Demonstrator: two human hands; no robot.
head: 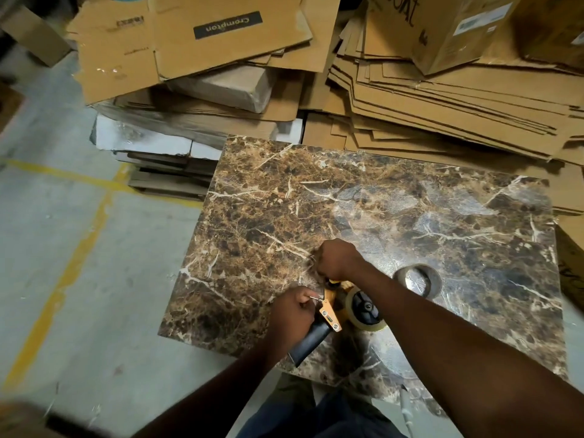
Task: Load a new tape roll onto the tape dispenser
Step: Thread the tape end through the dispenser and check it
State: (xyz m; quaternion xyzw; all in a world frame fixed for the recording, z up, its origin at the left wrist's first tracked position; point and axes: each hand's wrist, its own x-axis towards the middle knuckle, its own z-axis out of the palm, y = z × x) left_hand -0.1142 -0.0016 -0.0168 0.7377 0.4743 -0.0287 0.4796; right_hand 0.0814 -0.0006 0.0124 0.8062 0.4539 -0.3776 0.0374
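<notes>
One tape dispenser (328,311) sits at the near edge of a brown marbled slab (363,200), and both bare hands are on it. The left hand (289,314) is wrapped around the dispenser's single black handle (308,341), fingers closed on it, with the orange metal frame standing just to the right of the knuckles. The right hand (338,259) is clenched into a fist just above the dispenser's front end, pinching what looks like a strip of clear tape (311,267); the film is nearly invisible against the stone, so that part is uncertain. Two tape items are in view. One clear tape roll (368,309) is seated on the dispenser's black hub, on the right side of the frame and partly tucked under the right forearm. One bare brown cardboard core (418,279) lies by itself on the slab, further right and a little further back, apart from the dispenser and just beyond the right forearm. The slab rests above a grey concrete floor (63,248) marked with yellow painted lines, one running across and one running toward the viewer. Behind the slab are two loose heaps of flattened cardboard cartons (442,105), one on the left and one on the right, with one closed carton box (458,26) bearing a white label standing on the right heap.
</notes>
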